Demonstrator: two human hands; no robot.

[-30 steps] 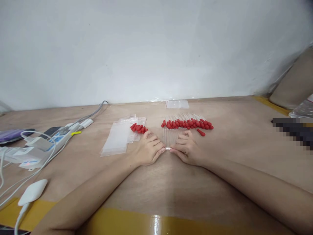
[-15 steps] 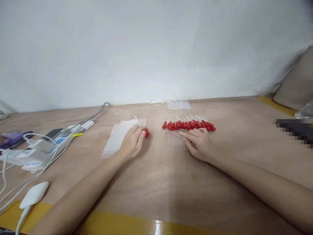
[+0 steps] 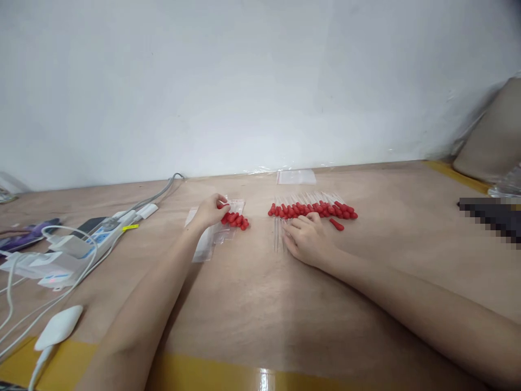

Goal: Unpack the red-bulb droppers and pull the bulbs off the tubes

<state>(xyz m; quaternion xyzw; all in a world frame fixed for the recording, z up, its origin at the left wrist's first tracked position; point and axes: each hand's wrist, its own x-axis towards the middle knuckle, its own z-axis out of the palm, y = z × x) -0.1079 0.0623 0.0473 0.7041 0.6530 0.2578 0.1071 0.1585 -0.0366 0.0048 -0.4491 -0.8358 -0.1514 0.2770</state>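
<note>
On the table [image 3: 244, 304], bulb-tipped tubes [image 3: 311, 208] look finished, bare tubes [image 3: 277, 236] and loose bulbs [image 3: 234, 219] remain, the left hand [image 3: 209, 212] pinches one bulb [image 3: 223, 206], the right hand [image 3: 307, 239] curls, hold unclear.

1 loose red bulb [image 3: 336, 224]. 1 long row of red bulbs [image 3: 313, 209], well over ten, overlapping, can't get exact. 1 small red cluster [image 3: 236, 220], at least five. Clear tubes [image 3: 277, 236]: several, too fine to count. 1 rear bag [image 3: 296, 176], 2+ in the bag pile [image 3: 204, 250]. 1 power strip [image 3: 100, 236], 1 yellow tag [image 3: 131, 227].
</note>
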